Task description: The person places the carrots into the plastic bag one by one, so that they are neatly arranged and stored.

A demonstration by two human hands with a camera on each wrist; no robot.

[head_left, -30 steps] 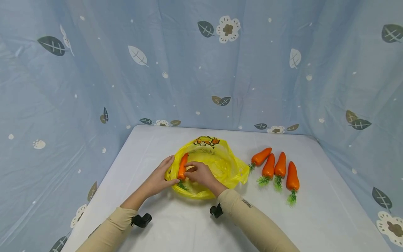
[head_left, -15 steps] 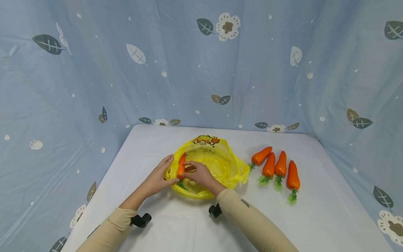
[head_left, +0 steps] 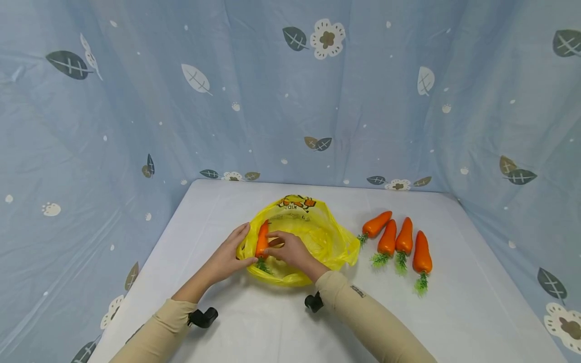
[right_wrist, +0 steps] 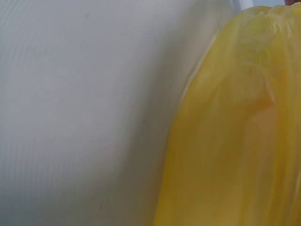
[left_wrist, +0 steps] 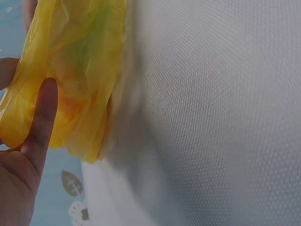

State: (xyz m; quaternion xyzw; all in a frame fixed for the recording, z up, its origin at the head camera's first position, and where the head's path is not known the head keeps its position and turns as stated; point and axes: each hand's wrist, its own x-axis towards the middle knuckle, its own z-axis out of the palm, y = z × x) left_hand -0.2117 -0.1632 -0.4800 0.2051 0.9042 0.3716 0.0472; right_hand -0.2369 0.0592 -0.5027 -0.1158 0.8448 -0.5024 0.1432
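Observation:
A yellow plastic bag lies spread open on the white table, its mouth facing up. Inside its left side is an orange carrot with green leafy top toward the near rim. My left hand holds the bag's left rim; in the left wrist view the thumb lies along the yellow plastic. My right hand reaches into the bag, loosely bent fingertips right at the carrot's right side. The right wrist view shows the bag's outer wall, with that hand dimly visible through it.
Several orange carrots with green tops lie in a loose row on the table, right of the bag. Blue patterned cloth hangs behind and at both sides. Black wrist devices sit under the sleeves.
Half a second ago my right fingertips reached slightly left over the carrot; now they are drawn back a little to the right. The carrot shifted slightly left earlier. My left hand stays at the rim.

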